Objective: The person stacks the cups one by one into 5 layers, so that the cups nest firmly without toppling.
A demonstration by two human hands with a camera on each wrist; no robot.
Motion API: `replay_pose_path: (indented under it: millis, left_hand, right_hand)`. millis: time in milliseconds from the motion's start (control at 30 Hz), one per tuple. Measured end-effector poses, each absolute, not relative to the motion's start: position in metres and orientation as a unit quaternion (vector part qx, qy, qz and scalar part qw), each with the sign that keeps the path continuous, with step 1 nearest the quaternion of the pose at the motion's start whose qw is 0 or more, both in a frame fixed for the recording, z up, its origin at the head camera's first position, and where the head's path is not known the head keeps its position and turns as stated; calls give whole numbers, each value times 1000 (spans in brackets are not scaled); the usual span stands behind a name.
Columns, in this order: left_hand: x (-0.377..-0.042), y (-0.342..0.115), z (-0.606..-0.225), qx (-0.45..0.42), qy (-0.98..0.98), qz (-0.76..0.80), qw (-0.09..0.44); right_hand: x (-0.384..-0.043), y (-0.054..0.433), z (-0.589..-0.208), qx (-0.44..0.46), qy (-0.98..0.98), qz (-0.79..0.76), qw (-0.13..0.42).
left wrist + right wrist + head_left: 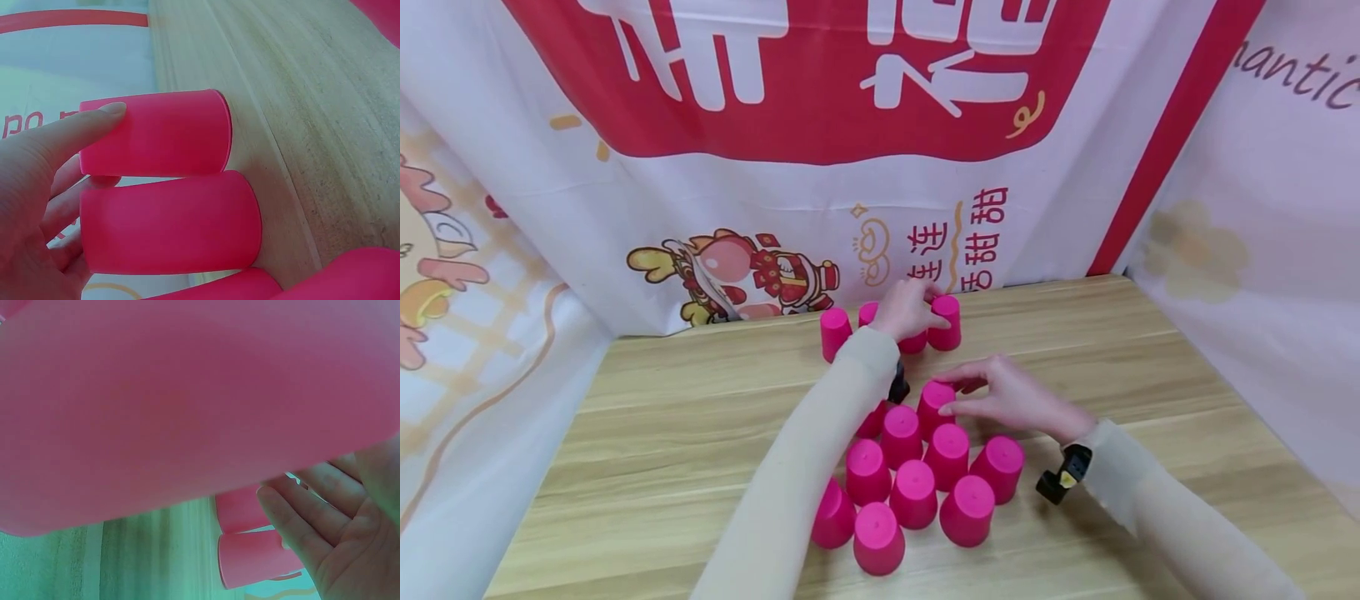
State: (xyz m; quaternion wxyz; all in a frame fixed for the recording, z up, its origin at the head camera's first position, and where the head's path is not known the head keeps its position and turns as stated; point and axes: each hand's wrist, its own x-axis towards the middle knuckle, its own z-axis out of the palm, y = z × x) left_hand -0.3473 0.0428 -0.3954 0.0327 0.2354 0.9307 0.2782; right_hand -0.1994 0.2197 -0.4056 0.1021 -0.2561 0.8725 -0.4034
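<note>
Left hand (908,312): thumb and fingers clamped on far cup (947,325), right end of far row (836,335). Right hand (1011,398): thumb and fingers clamped on near cup (935,405), far tip of cluster (914,493). Cloth (737,192) behind row; left sleeve (801,462) hides cluster's left. Both cups mouth-down, long axes upright.

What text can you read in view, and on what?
"antic", on the right-hand cloth; beginning unclear.
"甜甜", on the back cloth; character below partly cut off.
"连", on the back cloth; character below partly hidden.
Large white characters, red panel: cropped, unreadable.
Red letters, left wrist view: partly hidden, unreadable.
Pink cups: no text visible.
</note>
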Motion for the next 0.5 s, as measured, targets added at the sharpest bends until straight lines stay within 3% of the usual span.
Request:
replay_pose_path:
  millis: [267, 500]
  left_hand:
    - [-343, 40, -388, 237, 933, 269, 30]
    - [-332, 23, -336, 257, 900, 352, 17]
  right_hand:
    - [-200, 216, -406, -263, 867, -410, 108]
    - [-199, 218, -407, -255, 866, -416, 110]
